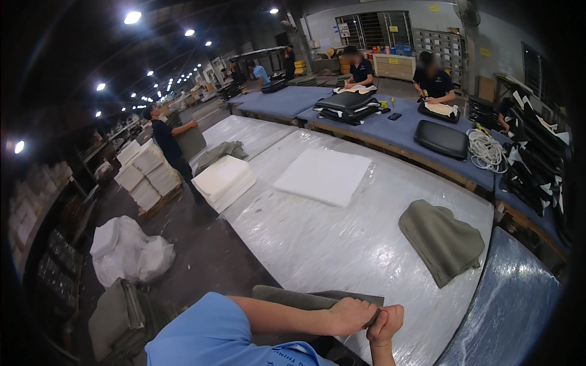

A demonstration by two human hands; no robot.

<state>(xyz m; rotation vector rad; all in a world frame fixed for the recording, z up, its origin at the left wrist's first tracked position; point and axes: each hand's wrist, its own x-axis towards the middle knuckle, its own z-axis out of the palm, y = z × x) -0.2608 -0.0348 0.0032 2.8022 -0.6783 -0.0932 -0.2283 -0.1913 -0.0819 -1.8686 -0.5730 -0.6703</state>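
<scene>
Fabric (285,297), olive-grey, spans the near edge of a shiny table (342,256), its right end clamped in both left hand (350,316) and right hand (386,324). Beyond lie another olive-grey piece (441,238), then a white sheet (323,175).

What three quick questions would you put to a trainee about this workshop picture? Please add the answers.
1. What are the left hand and right hand both gripping?
2. True or false: the white square pad lies on the shiny table.
3. Which thing lies beside the large black cushion on the blue table?
A) a red bucket
B) a coiled pale cord
C) a wooden ladder

Key:
1. A grey-green fabric piece.
2. True.
3. B.
</scene>
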